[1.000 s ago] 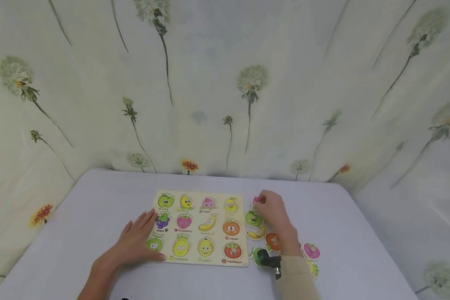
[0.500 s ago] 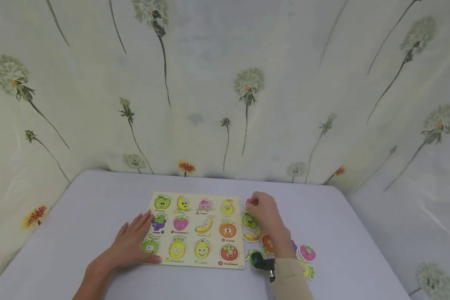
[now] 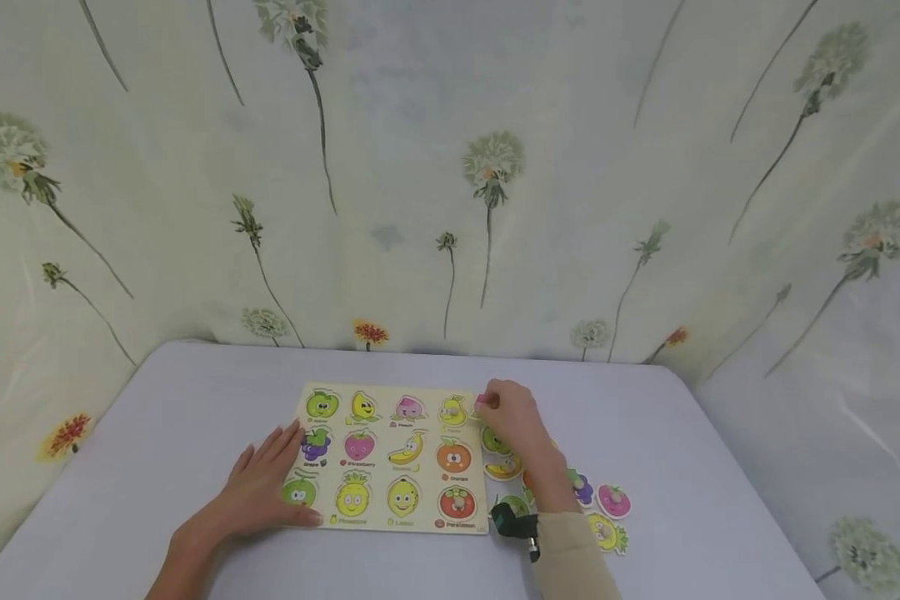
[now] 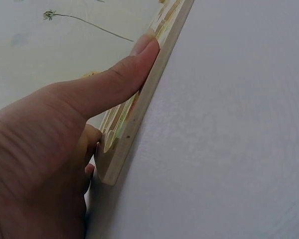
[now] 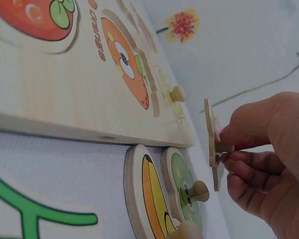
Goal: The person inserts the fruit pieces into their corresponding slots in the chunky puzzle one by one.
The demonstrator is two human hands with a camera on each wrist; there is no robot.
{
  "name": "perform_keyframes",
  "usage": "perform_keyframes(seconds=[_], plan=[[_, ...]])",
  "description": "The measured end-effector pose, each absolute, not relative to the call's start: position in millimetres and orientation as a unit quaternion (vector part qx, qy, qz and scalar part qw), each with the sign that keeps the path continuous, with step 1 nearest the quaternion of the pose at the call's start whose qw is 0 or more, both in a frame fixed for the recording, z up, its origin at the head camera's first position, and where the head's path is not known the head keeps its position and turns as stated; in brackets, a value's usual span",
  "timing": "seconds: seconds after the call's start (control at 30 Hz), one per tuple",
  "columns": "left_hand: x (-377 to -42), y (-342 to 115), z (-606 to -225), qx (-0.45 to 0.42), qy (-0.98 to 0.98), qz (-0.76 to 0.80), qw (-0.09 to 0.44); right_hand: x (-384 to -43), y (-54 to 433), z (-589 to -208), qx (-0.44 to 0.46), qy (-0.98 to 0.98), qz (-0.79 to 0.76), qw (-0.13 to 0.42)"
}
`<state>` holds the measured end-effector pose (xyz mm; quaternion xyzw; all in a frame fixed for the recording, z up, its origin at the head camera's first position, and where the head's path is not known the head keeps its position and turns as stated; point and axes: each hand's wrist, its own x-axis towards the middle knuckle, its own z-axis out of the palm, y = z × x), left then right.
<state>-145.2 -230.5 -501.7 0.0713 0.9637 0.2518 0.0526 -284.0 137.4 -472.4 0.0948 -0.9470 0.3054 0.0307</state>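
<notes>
My left hand [image 3: 255, 487] rests on the left edge of a wooden fruit puzzle board [image 3: 382, 527], fingers spread. In the left wrist view its thumb [image 4: 124, 77] lies across the board's lower edge. My right hand [image 3: 516, 417] is just off the board's upper right corner, pinching a pink puzzle piece [image 5: 212, 132] by its knob. That piece is held tilted above the table, seen nearly edge-on in the right wrist view; its printed fruit cannot be made out. Knobbed pear [image 3: 453, 411] and persimmon [image 3: 457, 503] pieces sit in the board.
Right of the board lie loose knobbed pieces: a green apple [image 5: 187, 181], a banana [image 3: 502, 467], a round green fruit [image 3: 512, 505], grapes [image 3: 582, 487], a pink fruit [image 3: 613, 501] and a pineapple [image 3: 606, 532]. My right forearm covers part of them. A flowered cloth [image 3: 390, 167] hangs behind the table.
My right hand has moved left with the pink piece, from beside the apple piece to the board's upper right corner. My left hand stays on the board. The head view has shifted slightly.
</notes>
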Motion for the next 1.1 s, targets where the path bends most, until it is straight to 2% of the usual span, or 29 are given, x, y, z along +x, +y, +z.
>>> perform_keyframes(seconds=[1.1], plan=[[-146, -230, -508, 0.070, 0.965, 0.249, 0.038, -279, 105, -476, 0.139, -0.947, 0.288, 0.038]])
